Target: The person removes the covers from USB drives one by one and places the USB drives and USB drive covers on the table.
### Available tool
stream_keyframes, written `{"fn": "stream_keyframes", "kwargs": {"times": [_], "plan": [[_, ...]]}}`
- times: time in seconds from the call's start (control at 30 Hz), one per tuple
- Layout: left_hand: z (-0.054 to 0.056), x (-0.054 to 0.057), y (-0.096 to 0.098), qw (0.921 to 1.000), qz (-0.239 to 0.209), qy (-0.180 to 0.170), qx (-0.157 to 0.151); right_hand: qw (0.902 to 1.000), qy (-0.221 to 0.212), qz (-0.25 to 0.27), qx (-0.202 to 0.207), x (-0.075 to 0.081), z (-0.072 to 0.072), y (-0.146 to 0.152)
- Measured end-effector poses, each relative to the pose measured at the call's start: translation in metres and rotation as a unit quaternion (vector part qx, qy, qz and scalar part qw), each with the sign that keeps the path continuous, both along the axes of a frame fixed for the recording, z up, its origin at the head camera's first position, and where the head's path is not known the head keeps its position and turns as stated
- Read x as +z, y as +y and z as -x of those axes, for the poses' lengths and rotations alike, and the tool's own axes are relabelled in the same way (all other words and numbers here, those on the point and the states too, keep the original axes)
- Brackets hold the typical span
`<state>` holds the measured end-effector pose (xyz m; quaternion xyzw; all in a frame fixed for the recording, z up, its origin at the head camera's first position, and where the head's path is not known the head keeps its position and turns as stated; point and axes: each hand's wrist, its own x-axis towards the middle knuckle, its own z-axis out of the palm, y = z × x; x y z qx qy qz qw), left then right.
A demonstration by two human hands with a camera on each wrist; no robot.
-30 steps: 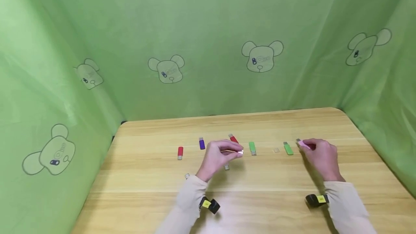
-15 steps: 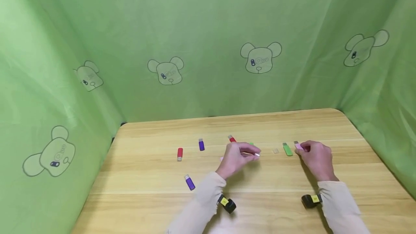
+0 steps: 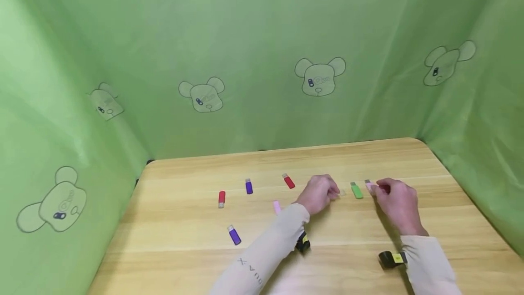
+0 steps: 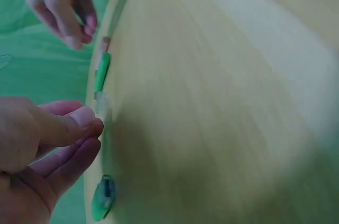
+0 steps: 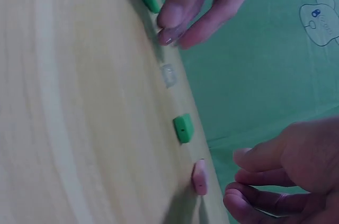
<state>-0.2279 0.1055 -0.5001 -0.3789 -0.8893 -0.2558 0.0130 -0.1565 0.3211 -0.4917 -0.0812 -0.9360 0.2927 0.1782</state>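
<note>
My left hand point(image 3: 317, 193) is over the table, close to a small clear plastic piece point(image 5: 168, 74) lying there. Its thumb and fingertips pinch something tiny that glints in the right wrist view; its shape is mostly hidden. My right hand point(image 3: 397, 201) hovers beside a pink USB stick point(image 5: 200, 177), thumb and fingers parted and apart from it. Between the hands lies a green USB stick point(image 3: 357, 190). Another green USB stick point(image 4: 103, 198) is under the left hand, hidden in the head view.
On the wooden table point(image 3: 172, 222), to the left, lie red USB sticks point(image 3: 288, 181), purple USB sticks point(image 3: 234, 235) and a second pink USB stick point(image 3: 277, 207), partly behind the left sleeve. Green curtains point(image 3: 245, 126) with bear drawings enclose the table's back and sides.
My left hand has moved right, past the red and green sticks, to beside the clear piece. My right hand has let go of the pink USB stick, which now lies beside the green one.
</note>
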Motion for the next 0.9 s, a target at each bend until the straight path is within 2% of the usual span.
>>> {"fn": "stream_keyframes", "kwargs": {"times": [0.13, 0.3, 0.43, 0.53, 0.63, 0.73, 0.83, 0.9], "plan": [[0.003, -0.006, -0.001, 0.9993, 0.029, 0.022, 0.002, 0.9998, 0.018, 0.001, 0.008, 0.004, 0.0, -0.004], [0.006, -0.007, -0.004, 0.9992, 0.034, 0.016, 0.01, 0.9989, 0.043, -0.007, 0.015, 0.009, 0.002, -0.008], [0.009, -0.004, -0.01, 0.9998, 0.019, 0.0, 0.011, 0.9985, 0.048, -0.011, 0.022, 0.013, 0.003, -0.011], [0.01, 0.007, -0.023, 0.9986, -0.024, -0.04, 0.026, 0.9975, 0.061, -0.015, 0.031, 0.017, 0.004, -0.015], [0.012, 0.025, -0.047, 0.988, -0.111, -0.091, 0.057, 0.9956, 0.079, -0.016, 0.048, 0.023, 0.004, -0.02], [0.013, 0.041, -0.075, 0.967, -0.203, -0.122, 0.094, 0.9949, 0.075, -0.007, 0.067, 0.033, 0.002, -0.029], [0.011, 0.048, -0.102, 0.9532, -0.255, -0.117, 0.112, 0.9948, 0.063, 0.002, 0.08, 0.042, -0.002, -0.04], [0.006, 0.05, -0.118, 0.9436, -0.284, -0.122, 0.119, 0.9937, 0.064, 0.005, 0.092, 0.045, -0.004, -0.048]]}}
